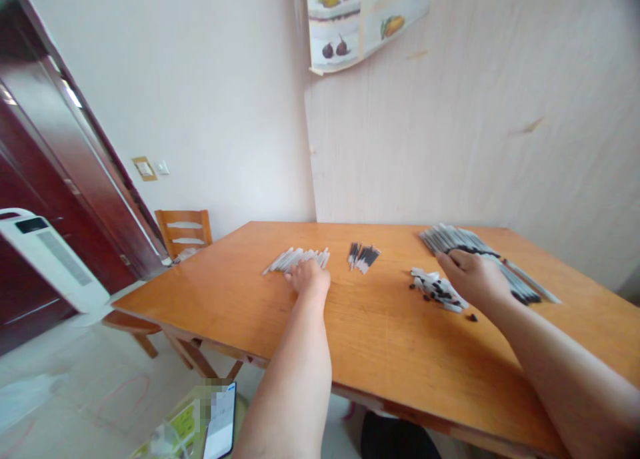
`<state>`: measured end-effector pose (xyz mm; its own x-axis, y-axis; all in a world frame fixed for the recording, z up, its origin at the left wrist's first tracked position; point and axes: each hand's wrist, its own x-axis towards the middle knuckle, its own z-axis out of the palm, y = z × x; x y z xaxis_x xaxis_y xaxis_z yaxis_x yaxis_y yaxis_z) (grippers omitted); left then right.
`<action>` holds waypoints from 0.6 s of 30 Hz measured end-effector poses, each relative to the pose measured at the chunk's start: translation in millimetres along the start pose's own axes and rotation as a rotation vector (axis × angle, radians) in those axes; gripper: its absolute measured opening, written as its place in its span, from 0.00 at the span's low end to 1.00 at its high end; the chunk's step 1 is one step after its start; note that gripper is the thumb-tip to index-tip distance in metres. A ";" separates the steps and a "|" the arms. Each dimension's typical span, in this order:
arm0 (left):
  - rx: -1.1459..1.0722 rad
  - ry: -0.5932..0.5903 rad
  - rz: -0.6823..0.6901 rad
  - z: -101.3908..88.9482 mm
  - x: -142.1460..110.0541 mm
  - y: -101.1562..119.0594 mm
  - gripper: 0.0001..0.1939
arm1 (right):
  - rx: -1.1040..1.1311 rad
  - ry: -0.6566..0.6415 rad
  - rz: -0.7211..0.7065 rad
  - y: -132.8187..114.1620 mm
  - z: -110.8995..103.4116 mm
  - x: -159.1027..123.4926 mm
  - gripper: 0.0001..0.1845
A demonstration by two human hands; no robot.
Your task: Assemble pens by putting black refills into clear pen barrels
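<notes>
My left hand [309, 277] reaches palm down onto a loose bundle of clear white pen barrels [286, 261], its fingers stretched over their near ends. Right of it lie pen refills [367, 256] with dark and pale sections. My right hand [473, 275] is at the near side of a broad row of pens [453, 237] with grey-white barrels and black parts. Its thumb and forefinger are curled together; what they hold, if anything, is hidden. Just left of the right wrist is a heap of small white and black pen parts [436, 289].
A loose black piece [473, 317] lies near the heap on the wooden table [380, 339]. Wooden chair [184, 232] stands beyond the table's left edge. Below the front edge are a phone [220, 422] and a dark round seat [397, 437]. A wall rises behind.
</notes>
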<state>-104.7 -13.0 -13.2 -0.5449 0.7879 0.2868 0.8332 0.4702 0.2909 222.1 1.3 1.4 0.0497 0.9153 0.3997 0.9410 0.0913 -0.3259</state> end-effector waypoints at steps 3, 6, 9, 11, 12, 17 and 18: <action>0.031 -0.003 0.008 1.6 0.0 2.2 0.11 | -0.001 0.024 0.014 1.1 -0.9 0.1 0.27; 0.036 -0.002 0.008 2.1 1.0 3.3 0.10 | -0.004 0.034 0.016 1.5 -3.6 0.1 0.27; 0.032 0.021 0.007 0.5 0.8 4.5 0.11 | -0.003 0.050 0.023 1.8 -6.0 0.0 0.27; 0.011 0.035 0.012 -1.9 -0.4 6.1 0.11 | -0.009 0.061 0.045 1.9 -6.9 0.0 0.27; -0.011 0.037 0.017 -3.2 -1.2 7.1 0.12 | -0.013 0.064 0.057 1.8 -7.2 -0.1 0.28; -0.212 0.068 0.103 -5.9 -3.4 13.8 0.13 | -0.038 0.065 0.094 -0.1 -7.7 -1.1 0.29; -0.248 0.081 0.131 -5.5 -3.2 15.2 0.13 | -0.045 0.069 0.103 -0.6 -7.8 -1.5 0.30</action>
<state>-90.9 -10.5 -4.6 -0.4479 0.7968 0.4055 0.8540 0.2469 0.4580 224.1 -3.2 7.6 0.1685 0.8894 0.4249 0.9436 -0.0209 -0.3305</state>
